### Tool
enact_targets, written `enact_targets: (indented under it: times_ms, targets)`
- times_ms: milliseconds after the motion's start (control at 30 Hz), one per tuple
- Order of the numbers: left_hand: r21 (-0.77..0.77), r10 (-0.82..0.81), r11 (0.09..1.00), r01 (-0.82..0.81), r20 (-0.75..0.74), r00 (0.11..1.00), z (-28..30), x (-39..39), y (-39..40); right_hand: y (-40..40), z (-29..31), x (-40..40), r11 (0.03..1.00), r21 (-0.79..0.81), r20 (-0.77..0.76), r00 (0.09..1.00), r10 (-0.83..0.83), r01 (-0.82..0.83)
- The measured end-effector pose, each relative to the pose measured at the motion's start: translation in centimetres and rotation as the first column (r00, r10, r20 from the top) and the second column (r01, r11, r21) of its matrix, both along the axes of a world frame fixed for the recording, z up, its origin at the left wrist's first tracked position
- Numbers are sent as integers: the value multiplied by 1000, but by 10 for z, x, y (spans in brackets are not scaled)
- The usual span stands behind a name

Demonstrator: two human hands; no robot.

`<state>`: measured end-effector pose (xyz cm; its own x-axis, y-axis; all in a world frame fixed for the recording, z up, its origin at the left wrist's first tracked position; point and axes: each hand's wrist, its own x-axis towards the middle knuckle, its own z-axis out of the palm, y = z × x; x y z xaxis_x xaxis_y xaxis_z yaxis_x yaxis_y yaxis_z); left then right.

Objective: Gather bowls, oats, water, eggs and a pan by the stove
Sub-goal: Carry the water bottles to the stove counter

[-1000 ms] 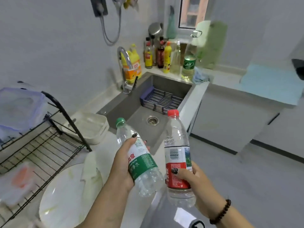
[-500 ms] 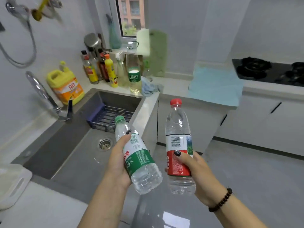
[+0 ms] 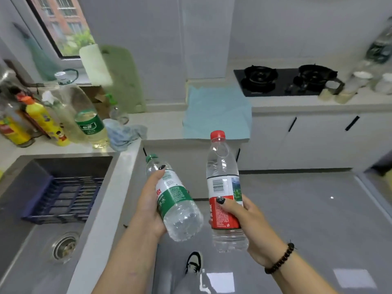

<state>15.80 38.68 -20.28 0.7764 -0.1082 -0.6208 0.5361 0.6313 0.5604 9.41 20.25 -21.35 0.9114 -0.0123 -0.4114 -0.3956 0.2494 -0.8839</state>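
The green-label water bottle [image 3: 174, 198] carries white Chinese characters, of which only "水" reads clearly; a red character beside them is partly hidden and the fine print is too small to read. The red-label water bottle [image 3: 223, 187] shows a barcode on a white panel and white print on its red band, both unreadable. The labels on the big oil bottle [image 3: 90, 124] and the yellow bottle [image 3: 45, 122] on the surface [image 3: 161, 122] are blurred beyond reading.
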Motion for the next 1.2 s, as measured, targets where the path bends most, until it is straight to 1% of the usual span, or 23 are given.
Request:
enact_targets:
  times_ms: [167, 300, 400, 500, 600, 733, 833, 1000, 1200]
  targets:
    - [112, -192, 976, 188, 24, 981, 4, 81, -43, -32, -2, 56, 991, -10, -3, 991, -132, 132]
    - [209, -340, 927, 313, 110, 934, 12, 141, -80, -56, 1, 104, 972, 9, 15, 972, -235, 235]
    - [311, -418, 886, 344, 213, 883, 17, 180, -110, -77, 2, 137, 951, 0, 24, 951, -308, 308]
    - [425, -501, 833, 354, 311, 808, 22, 209, -146, -102, 2, 157, 919, 19, 23, 918, -395, 395]
    - [476, -574, 790, 387, 352, 740, 23, 232, -186, -130, 3, 173, 895, 0, 32, 895, -446, 446]
    - [447, -608, 776, 446, 343, 716, 20, 265, -248, -183, -1, 192, 851, -16, 8, 851, -525, 525]
    - [430, -627, 766, 478, 335, 704, 18, 286, -295, -227, -3, 204, 832, -25, 2, 832, -555, 555]
    - [371, -621, 778, 506, 338, 707, 19, 319, -405, -334, 0, 227, 812, -45, 19, 813, -581, 582]
    - [305, -607, 793, 527, 326, 724, 30, 346, -531, -469, 21, 249, 820, -74, 61, 823, -564, 568]
